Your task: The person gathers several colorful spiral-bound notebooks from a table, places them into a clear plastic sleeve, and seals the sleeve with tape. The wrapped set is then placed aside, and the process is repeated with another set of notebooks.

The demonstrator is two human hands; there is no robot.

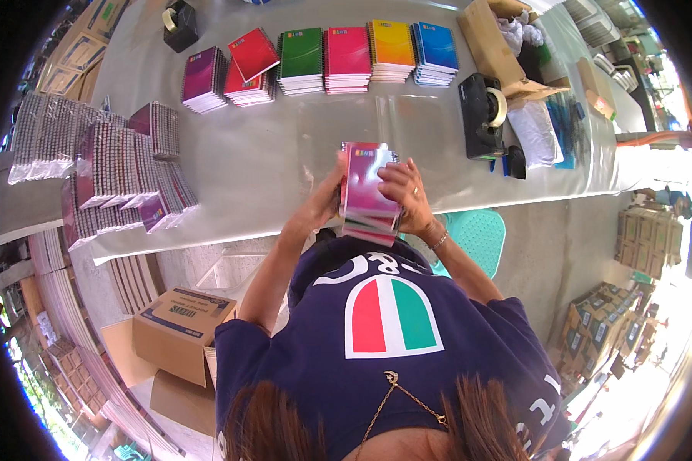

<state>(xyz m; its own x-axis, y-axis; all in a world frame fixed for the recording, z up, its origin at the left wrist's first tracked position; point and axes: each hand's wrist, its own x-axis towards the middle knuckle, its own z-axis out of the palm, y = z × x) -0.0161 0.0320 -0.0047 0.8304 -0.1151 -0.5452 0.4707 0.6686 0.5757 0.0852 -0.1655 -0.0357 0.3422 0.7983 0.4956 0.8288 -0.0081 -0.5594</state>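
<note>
Stack of spiral notebooks (pixel 367 192), pink-and-magenta covers, held between both hands just above the near table edge. Long axis running away from the body, far end tipped toward the table, top cover facing up; short edges fanned slightly at the near end.

Left hand (pixel 329 198) clamped on the stack's left side, fingers mostly hidden behind the covers. Right hand (pixel 404 194) grasping the right side, fingers spread over the top cover, a ring on one finger and a bracelet at the wrist.

Beyond the hands: grey table (pixel 269 161) covered in clear sheeting. Further out, a row of notebook piles (pixel 323 61) along the far edge, in purple, red, green, pink, orange and blue. To the right of the right hand, a black tape dispenser (pixel 481 115), with an open cardboard box (pixel 490 42) beyond it. Well to the left of the left hand, wrapped bundles of notebooks (pixel 123 165), fanned and overlapping. Below the left hand, at floor level, a cardboard carton (pixel 178 326). Just right of the right wrist, a teal plastic stool (pixel 478 238).
</note>
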